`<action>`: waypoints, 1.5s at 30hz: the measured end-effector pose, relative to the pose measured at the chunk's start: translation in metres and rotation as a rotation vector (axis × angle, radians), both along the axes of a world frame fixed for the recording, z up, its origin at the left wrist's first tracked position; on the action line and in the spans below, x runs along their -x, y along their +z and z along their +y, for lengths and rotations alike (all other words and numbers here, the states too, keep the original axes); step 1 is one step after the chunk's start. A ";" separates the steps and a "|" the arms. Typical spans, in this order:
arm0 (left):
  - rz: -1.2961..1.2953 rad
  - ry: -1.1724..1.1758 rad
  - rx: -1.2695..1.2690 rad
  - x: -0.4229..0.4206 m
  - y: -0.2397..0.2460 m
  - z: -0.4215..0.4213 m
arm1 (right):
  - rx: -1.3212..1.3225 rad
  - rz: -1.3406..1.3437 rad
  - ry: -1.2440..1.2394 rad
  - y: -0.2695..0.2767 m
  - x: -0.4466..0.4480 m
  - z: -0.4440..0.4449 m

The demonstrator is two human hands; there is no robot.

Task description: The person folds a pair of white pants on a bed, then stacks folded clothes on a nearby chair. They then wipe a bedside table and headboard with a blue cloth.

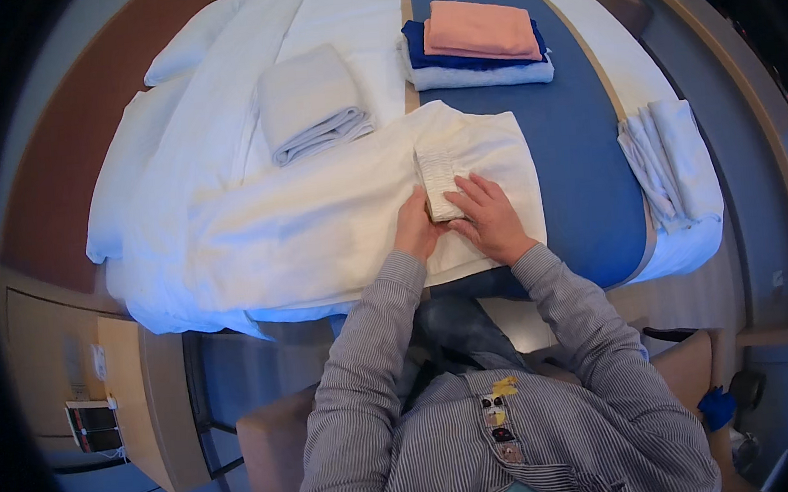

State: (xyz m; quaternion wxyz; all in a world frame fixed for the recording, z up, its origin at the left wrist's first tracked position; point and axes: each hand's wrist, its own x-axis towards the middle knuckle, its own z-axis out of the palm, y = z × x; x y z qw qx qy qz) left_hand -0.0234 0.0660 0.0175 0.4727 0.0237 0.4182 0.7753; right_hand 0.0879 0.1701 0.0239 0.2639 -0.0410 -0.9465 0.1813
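Observation:
A white garment (336, 209) lies spread across the near side of the bed, its long part running to the left. Its gathered, elastic-looking band (438, 174) is folded over in front of me. At the band's left and lower edge, my left hand (418, 225) grips the cloth, with some fingers hidden beneath it. My right hand (491, 218) rests on the band's right side, palm down and fingers apart. The two thumbs are close together near the band's lower end.
Beyond the garment sit a folded pale grey cloth (312, 104) and a stack of folded clothes, topped by a salmon-pink one (482, 31). More pale folded cloth (669, 161) lies at the bed's right edge. A blue bed runner (578, 185) crosses the bed. A wooden nightstand (148, 400) stands at left.

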 end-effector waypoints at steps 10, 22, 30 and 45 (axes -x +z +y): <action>0.321 0.052 0.183 -0.009 -0.001 0.002 | -0.071 0.022 -0.198 0.012 -0.031 0.029; 0.473 0.279 0.039 -0.007 -0.013 0.001 | -0.041 -0.062 -0.194 0.008 -0.034 0.025; 0.937 0.360 0.532 0.000 -0.012 -0.014 | -0.133 -0.216 -0.123 -0.005 -0.006 0.015; 1.296 0.525 0.781 0.013 -0.002 -0.099 | -0.053 -0.299 -0.072 -0.011 0.042 -0.027</action>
